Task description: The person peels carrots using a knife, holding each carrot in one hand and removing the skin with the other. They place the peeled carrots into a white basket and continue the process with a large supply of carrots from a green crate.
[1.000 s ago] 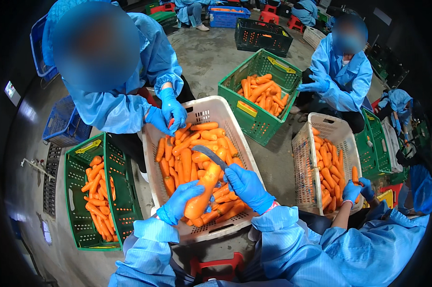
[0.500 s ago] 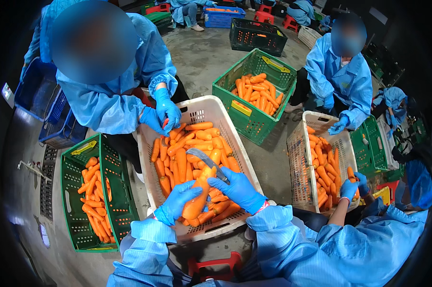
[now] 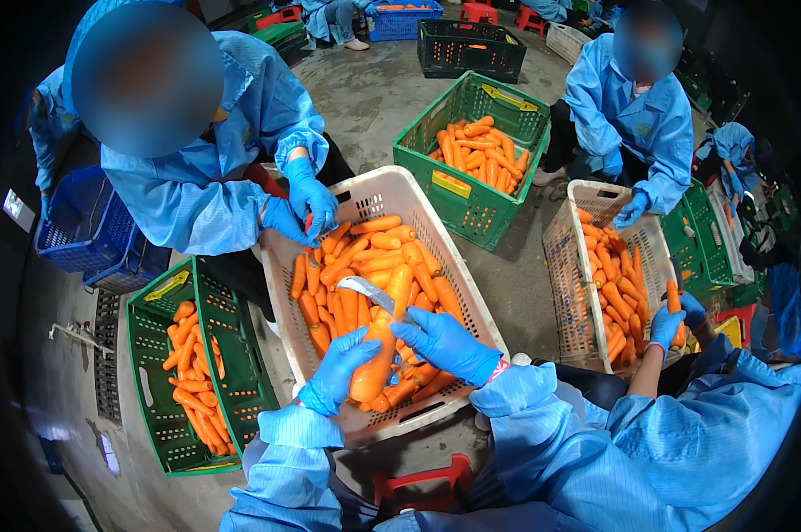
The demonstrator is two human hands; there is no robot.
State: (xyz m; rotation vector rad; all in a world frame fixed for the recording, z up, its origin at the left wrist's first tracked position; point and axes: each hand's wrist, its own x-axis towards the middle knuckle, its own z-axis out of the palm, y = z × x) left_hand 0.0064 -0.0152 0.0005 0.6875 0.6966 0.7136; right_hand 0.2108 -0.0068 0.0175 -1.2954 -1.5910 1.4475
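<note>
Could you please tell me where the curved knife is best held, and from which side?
The curved knife is probably best gripped at its handle end, from the right: the right hand covers that end, while the bare blade curves toward the upper left.

No legible lettering or numbers.

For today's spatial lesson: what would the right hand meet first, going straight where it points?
The right hand would probably first meet the large carrot in the left hand; depth is unclear.
</note>
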